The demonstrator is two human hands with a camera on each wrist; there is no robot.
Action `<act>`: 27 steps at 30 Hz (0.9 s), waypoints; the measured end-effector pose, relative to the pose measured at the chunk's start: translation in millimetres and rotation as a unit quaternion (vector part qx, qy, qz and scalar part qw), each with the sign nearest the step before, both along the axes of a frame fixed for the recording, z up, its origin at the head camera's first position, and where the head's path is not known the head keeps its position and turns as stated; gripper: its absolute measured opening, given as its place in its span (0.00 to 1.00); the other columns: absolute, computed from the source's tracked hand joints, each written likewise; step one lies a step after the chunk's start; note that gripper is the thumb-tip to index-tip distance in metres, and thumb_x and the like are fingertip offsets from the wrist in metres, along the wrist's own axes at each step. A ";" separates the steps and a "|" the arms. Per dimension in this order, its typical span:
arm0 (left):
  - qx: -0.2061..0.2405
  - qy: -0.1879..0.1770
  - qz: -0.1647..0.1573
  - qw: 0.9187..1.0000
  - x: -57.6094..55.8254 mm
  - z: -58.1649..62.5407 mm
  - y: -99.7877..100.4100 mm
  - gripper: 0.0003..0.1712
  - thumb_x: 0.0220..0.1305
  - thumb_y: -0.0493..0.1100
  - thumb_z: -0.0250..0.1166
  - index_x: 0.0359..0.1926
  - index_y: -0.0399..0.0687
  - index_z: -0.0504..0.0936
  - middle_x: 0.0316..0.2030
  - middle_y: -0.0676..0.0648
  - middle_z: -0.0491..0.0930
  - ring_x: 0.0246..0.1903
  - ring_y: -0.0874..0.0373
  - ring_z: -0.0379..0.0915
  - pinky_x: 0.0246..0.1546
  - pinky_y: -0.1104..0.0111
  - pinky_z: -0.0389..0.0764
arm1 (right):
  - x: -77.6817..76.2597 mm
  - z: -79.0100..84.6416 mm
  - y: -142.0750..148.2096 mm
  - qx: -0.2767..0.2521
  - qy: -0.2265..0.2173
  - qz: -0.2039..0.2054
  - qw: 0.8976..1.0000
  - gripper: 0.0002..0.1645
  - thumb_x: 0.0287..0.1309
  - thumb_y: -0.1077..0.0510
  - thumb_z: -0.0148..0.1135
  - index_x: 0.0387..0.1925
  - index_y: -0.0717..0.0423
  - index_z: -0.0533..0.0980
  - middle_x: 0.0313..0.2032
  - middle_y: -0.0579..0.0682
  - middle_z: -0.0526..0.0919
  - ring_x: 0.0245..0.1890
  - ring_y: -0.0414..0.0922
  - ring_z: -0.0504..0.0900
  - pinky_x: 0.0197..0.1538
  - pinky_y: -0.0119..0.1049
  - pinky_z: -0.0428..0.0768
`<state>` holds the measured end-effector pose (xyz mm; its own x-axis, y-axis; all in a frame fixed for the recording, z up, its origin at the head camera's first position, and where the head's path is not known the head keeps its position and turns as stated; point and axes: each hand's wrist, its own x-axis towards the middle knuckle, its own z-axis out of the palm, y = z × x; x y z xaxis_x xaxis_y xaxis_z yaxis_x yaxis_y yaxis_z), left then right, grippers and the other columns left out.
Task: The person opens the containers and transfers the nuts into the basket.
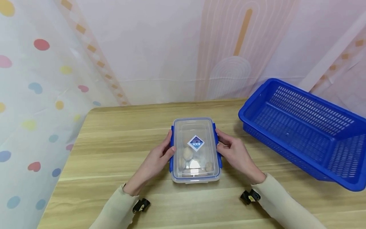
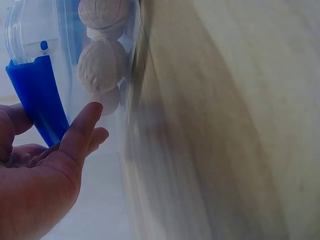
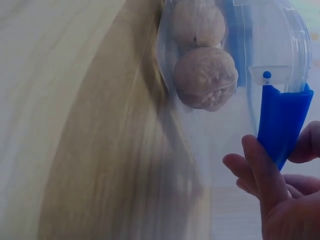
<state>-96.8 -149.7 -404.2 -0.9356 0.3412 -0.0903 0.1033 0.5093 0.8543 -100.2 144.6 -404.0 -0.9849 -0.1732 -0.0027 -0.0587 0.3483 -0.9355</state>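
Observation:
A clear plastic food container (image 1: 183,130) with blue side latches lies on the table, its lid on. Through its walls show several walnuts (image 3: 206,80), gathered toward the near end in the head view. A diamond-shaped label (image 1: 196,143) sits on the lid. My left hand (image 1: 155,157) pinches the left blue latch (image 2: 37,100), thumb on one face and fingers on the other. On the opposite side, my right hand (image 1: 235,154) holds the right blue latch (image 3: 282,120) between thumb and fingers. Both latches angle out from the container's walls in the wrist views.
A large blue plastic basket (image 1: 288,156) with slotted walls stands on the right of the wooden table (image 1: 114,140). A patterned cloth (image 1: 160,51) hangs behind and to the left. Dark straps with small devices (image 1: 141,205) are on both wrists.

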 end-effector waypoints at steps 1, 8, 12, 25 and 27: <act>0.000 -0.003 0.000 1.000 -0.6 0.5 0.3 0.38 0.83 0.51 0.50 0.83 0.51 0.45 0.81 0.44 0.48 0.77 0.47 0.50 0.73 0.52 0.60 | -0.5 0.5 -0.5 0.002 -0.001 -0.007 1.000 0.35 0.66 0.67 0.58 0.74 0.64 0.66 0.65 0.65 0.76 0.39 0.45 0.83 0.40 0.27 0.84; -0.007 0.000 -0.005 1.000 -3.1 1.5 1.4 0.38 0.83 0.50 0.51 0.83 0.48 0.45 0.81 0.42 0.48 0.77 0.45 0.51 0.72 0.51 0.61 | -2.5 1.5 -2.7 0.023 0.003 -0.032 0.999 0.37 0.61 0.68 0.60 0.73 0.64 0.68 0.64 0.63 0.78 0.45 0.45 0.84 0.39 0.23 0.81; -0.010 0.003 -0.006 1.000 -2.3 0.6 1.4 0.38 0.83 0.49 0.52 0.83 0.47 0.45 0.81 0.42 0.48 0.77 0.45 0.51 0.71 0.53 0.61 | -1.6 0.5 -3.3 0.025 0.001 -0.039 0.999 0.37 0.60 0.69 0.60 0.72 0.64 0.68 0.64 0.63 0.78 0.49 0.46 0.84 0.43 0.24 0.83; 0.009 -0.010 0.003 1.000 -0.5 -0.6 0.3 0.39 0.83 0.49 0.52 0.83 0.49 0.45 0.80 0.41 0.50 0.75 0.43 0.57 0.66 0.53 0.71 | -3.2 -5.8 0.1 0.022 0.007 -0.027 0.999 0.40 0.59 0.71 0.57 0.74 0.69 0.64 0.57 0.67 0.82 0.46 0.48 0.87 0.39 0.26 0.83; 0.014 -0.011 0.003 1.000 -1.0 -1.3 0.4 0.39 0.83 0.49 0.52 0.83 0.49 0.45 0.80 0.41 0.50 0.74 0.43 0.58 0.65 0.52 0.72 | -4.5 -5.2 2.9 0.018 0.003 -0.009 1.000 0.40 0.60 0.71 0.56 0.75 0.69 0.62 0.58 0.68 0.82 0.53 0.52 0.86 0.45 0.30 0.84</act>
<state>-97.8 -149.3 -405.6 -0.9355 0.3383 -0.1021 0.0807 0.4859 0.8703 -104.7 147.5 -409.2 -0.9880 -0.1547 -0.0025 -0.0577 0.3832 -0.9219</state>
